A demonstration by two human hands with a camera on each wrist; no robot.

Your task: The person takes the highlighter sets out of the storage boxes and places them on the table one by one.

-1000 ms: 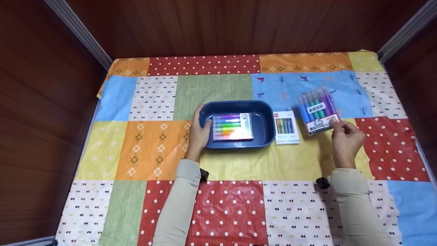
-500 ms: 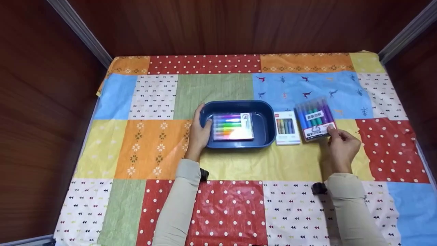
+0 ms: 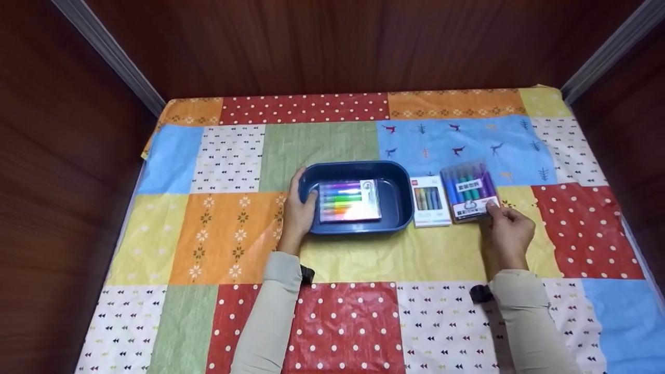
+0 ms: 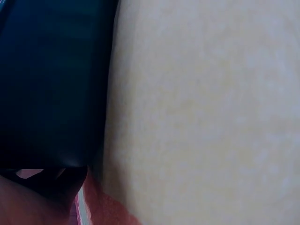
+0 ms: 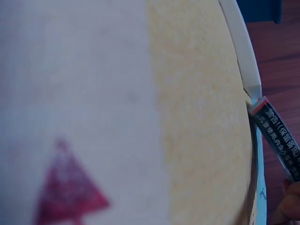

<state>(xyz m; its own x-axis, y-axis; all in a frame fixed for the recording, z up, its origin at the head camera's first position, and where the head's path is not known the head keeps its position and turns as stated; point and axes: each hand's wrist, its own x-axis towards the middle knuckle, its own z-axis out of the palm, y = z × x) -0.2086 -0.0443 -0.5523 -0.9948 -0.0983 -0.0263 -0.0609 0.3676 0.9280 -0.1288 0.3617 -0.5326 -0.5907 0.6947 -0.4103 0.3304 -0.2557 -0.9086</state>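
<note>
My left hand (image 3: 300, 215) grips the left end of a dark blue plastic basin (image 3: 397, 202), thumb over the rim on the inside and fingers along the outer wall. Flat in the basin lies a clear pack of rainbow-coloured pens (image 3: 340, 200). On the right, my right hand (image 3: 511, 234) pinches the lower right corner of a clear case of markers (image 3: 467, 182), blue, green and purple. The case leans slightly, right beside a white box of coloured sticks (image 3: 431, 202) that stands against the basin's right end. In the right wrist view the marker case (image 5: 281, 136) shows its black printed edge.
A patchwork-patterned cloth (image 3: 348, 322) covers the table. Dark wood panels (image 3: 332, 47) enclose the back and both sides. The left wrist view holds mostly the basin's outer wall (image 4: 51, 84) and pale cloth (image 4: 201, 112).
My right hand has brought the marker case left and down, close beside the white box. The left hand keeps its grip on the basin. The head view has shifted slightly.
</note>
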